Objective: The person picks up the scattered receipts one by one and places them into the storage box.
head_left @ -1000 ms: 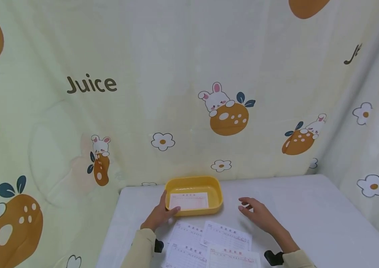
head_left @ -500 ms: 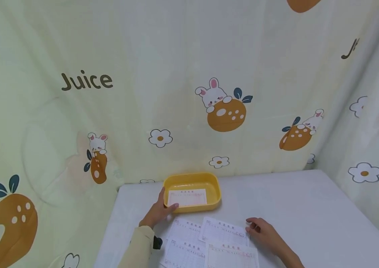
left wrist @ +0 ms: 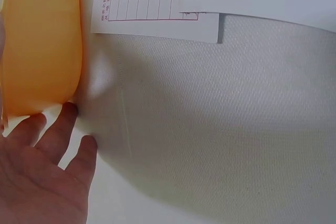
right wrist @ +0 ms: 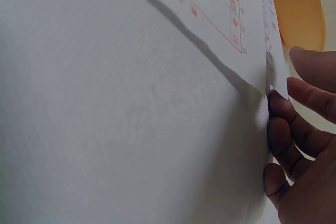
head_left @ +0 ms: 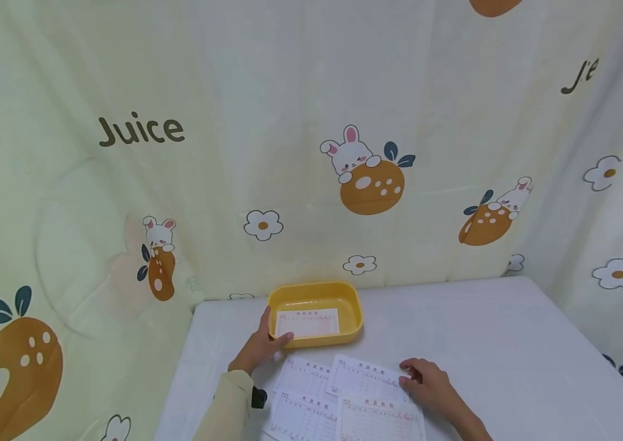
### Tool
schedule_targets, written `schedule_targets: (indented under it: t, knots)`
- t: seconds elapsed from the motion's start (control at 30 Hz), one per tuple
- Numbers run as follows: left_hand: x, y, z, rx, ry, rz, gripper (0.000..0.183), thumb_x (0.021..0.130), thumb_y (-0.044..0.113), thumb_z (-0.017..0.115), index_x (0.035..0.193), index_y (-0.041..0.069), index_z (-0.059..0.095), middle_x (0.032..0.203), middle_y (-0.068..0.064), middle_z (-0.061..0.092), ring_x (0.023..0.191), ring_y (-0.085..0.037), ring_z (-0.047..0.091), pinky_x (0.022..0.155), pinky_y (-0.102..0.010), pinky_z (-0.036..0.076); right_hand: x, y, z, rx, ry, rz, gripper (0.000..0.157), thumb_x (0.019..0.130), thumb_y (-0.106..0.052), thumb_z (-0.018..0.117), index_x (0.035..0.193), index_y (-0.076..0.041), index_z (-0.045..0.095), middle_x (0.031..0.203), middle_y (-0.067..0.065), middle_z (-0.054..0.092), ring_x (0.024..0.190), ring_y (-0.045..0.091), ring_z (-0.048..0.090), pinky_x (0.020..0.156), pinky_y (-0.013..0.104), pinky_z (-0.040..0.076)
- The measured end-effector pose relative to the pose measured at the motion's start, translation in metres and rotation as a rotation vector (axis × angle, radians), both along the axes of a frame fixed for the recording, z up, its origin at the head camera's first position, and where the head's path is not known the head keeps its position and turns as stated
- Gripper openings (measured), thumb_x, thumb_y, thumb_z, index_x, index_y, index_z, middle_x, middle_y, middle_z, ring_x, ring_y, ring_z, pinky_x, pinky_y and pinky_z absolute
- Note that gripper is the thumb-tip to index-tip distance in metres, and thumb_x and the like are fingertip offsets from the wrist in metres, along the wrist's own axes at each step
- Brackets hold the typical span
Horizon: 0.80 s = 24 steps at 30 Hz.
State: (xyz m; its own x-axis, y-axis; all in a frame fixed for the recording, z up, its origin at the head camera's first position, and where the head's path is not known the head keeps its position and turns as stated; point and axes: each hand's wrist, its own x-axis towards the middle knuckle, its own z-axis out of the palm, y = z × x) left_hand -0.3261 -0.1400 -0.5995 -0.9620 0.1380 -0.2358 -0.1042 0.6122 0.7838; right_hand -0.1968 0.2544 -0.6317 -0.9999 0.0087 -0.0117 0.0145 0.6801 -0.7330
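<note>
My left hand (head_left: 258, 350) holds a yellow plastic tray (head_left: 351, 312) by its left end, thumb over the front rim and fingers along the outside wall. In the left wrist view fingertips touch the tray wall (left wrist: 44, 45). A printed paper form (head_left: 307, 323) with red writing lies in the tray. My right hand (head_left: 429, 384) is at the right edge of the upper right form (head_left: 366, 375), its fingers loosely bent. In the right wrist view its fingertips touch the paper's corner, while the thumb (right wrist: 312, 66) stands apart from it.
Other printed forms lie overlapping in front of the tray: one at upper left (head_left: 302, 375), one at lower left (head_left: 301, 416), one with red print at lower right (head_left: 380, 422). The white tabletop (head_left: 509, 361) extends right. A patterned curtain (head_left: 234, 153) hangs behind.
My right hand has come down from above the table, right of the tray, to the edge of the upper right form. The left hand has stayed on the tray.
</note>
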Motion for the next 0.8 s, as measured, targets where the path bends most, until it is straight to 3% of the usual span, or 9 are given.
schedule_targets:
  t: [0.4,0.8]
  knots:
    - [-0.003,0.000,-0.006,-0.009,-0.018,0.018,0.113,0.096,0.054,0.078,0.174,0.022,0.004,0.170,-0.022,0.035,0.148,-0.052,0.041,0.116,-0.074,0.031,-0.009,-0.006,0.003,-0.017,-0.108,-0.024,0.022,0.098,0.001,0.071,0.117,-0.008,0.075,0.092,-0.001,0.062,0.085,0.018,0.054,0.073,0.033,0.046]
    - [0.003,0.000,0.000,-0.002,-0.008,0.000,0.111,0.097,0.052,0.077,0.174,0.021,0.003,0.172,-0.020,0.031,0.150,-0.051,0.038,0.118,-0.073,0.029,-0.004,0.004,0.016,-0.036,0.022,0.111,0.007,0.101,-0.002,0.070,0.103,-0.008,0.074,0.094,0.000,0.071,0.084,0.013,0.061,0.074,0.028,0.053]
